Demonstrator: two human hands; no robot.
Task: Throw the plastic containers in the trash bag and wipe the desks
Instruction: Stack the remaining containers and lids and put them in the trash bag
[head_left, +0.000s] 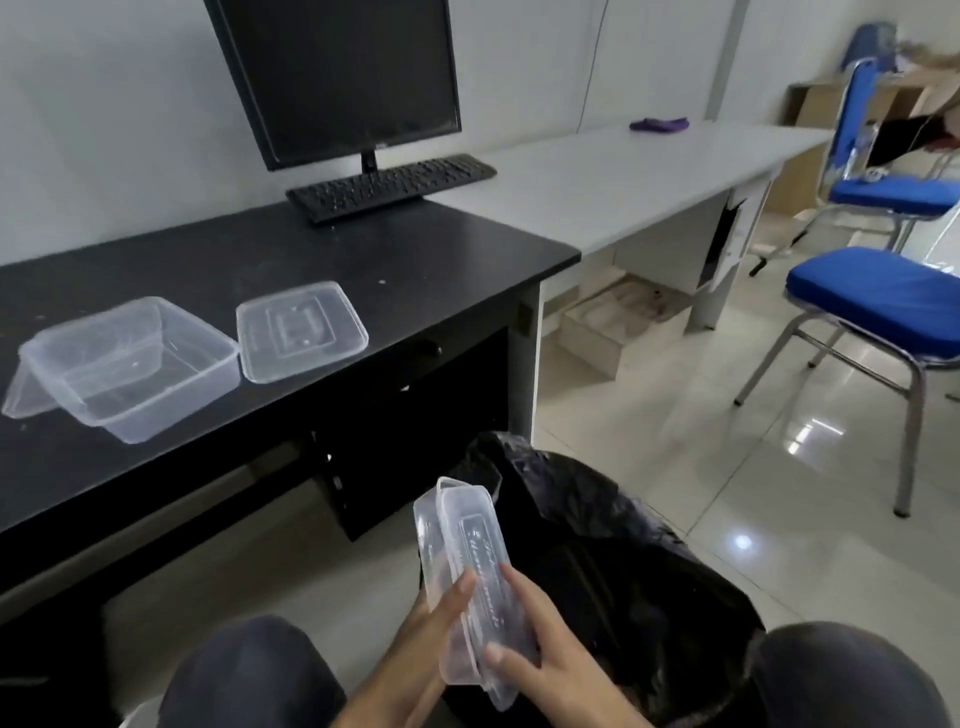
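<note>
Both hands hold a clear plastic container with its lid (462, 545), tilted on edge just above the black trash bag (597, 561) between my knees. My left hand (431, 629) grips its left side, and my right hand (540, 644) grips its right side with the thumb over the lower rim. On the black desk (311, 260) stands an open clear container (130, 358) leaning on a lid (21, 389) at the far left. Another clear lid (301, 330) lies flat to its right.
A monitor (343, 78) and a black keyboard (389, 184) stand at the back of the desks. A purple cloth (658, 124) lies on the white desk (649, 176) at the right. Two blue chairs (878, 301) stand on the tiled floor beyond the bag.
</note>
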